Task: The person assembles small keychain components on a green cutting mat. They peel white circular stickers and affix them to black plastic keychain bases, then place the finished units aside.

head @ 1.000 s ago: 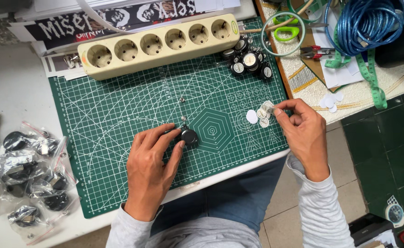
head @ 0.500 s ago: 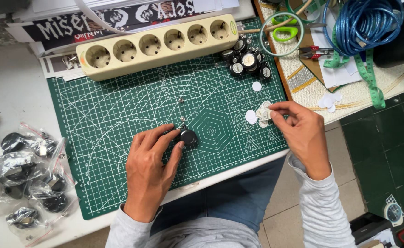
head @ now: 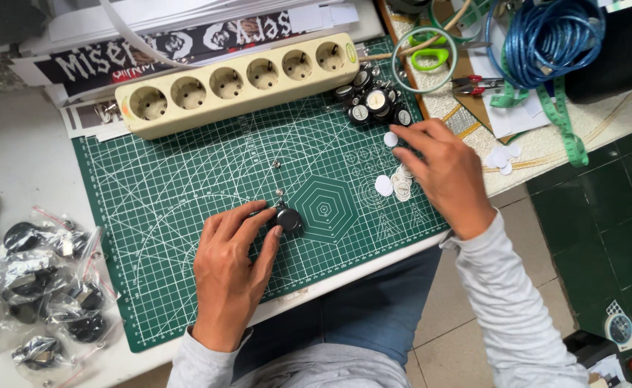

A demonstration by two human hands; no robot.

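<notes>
Left hand (head: 231, 276) pinches small black round part (head: 288, 218) mid-mat; light, rigid, grip by rim. Right hand (head: 441, 172) loosely open over white discs (head: 393, 183).

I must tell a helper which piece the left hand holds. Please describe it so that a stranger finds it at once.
Look at the green cutting mat, just left of its printed hexagon. There the left hand pinches a small round black knob at its fingertips. Unlike the flat white discs near the right hand, it is dark and lies alone.
</notes>
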